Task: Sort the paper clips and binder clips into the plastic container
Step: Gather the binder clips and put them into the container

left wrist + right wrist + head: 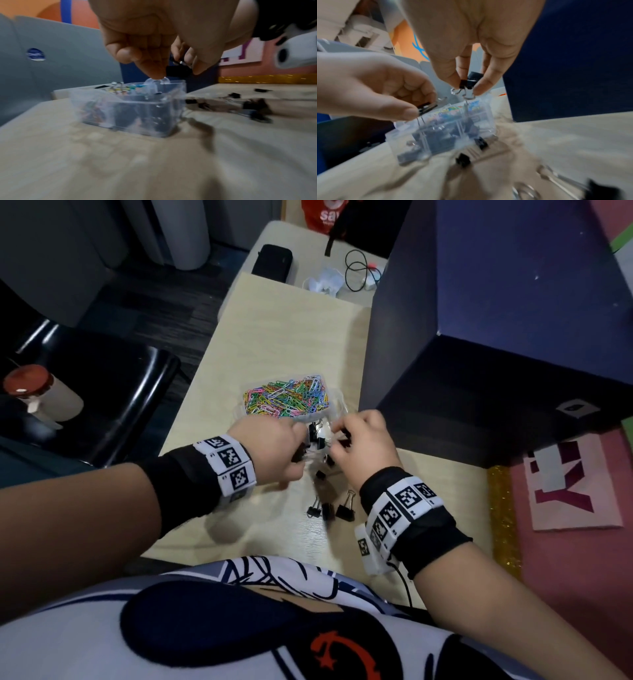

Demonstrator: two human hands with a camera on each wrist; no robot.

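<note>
A clear plastic container (337, 409) stands mid-table. Its far compartment holds coloured paper clips (286, 398); its near one holds black binder clips (317, 436). My left hand (301, 450) hovers over the near compartment's left side and pinches a black binder clip (426, 107) between thumb and fingers. My right hand (337, 436) hangs over the right side, pinching another black binder clip (469, 81) by its body, wire handles down. Several loose binder clips (329, 508) lie on the table in front of the container (412, 142).
A tall dark blue box (496, 337) stands close on the right. A black chair (113, 392) and a red-lidded cup (37, 392) are off the table's left edge. A black case (272, 263) and cables (359, 272) lie at the far end.
</note>
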